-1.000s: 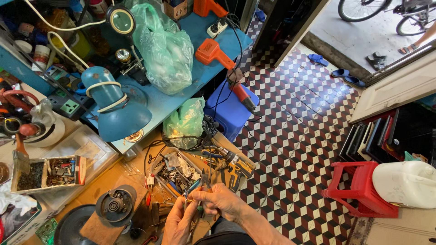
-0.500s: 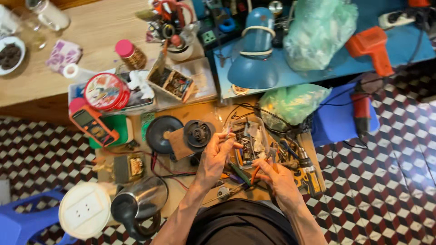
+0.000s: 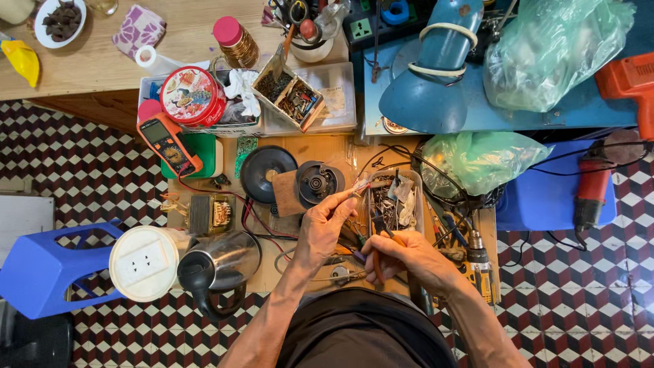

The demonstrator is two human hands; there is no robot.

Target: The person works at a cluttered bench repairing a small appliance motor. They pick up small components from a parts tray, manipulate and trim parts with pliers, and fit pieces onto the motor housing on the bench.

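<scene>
Two hands work over a cluttered wooden bench (image 3: 320, 153): the left hand (image 3: 327, 225) pinches a thin wire (image 3: 360, 185), the right hand (image 3: 402, 257) is closed around pliers (image 3: 379, 240). Checkered floor tiles (image 3: 88, 163) surround it; beyond sit a blue lamp (image 3: 432, 75) and wooden table (image 3: 102, 61).

Round red tin (image 3: 193, 96) beside orange multimeter's grey screen (image 3: 154, 130) — left.

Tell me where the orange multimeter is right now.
In the head view the orange multimeter lies on the left of the bench, partly over a green box, just below the round red tin and well left of both hands.
</scene>
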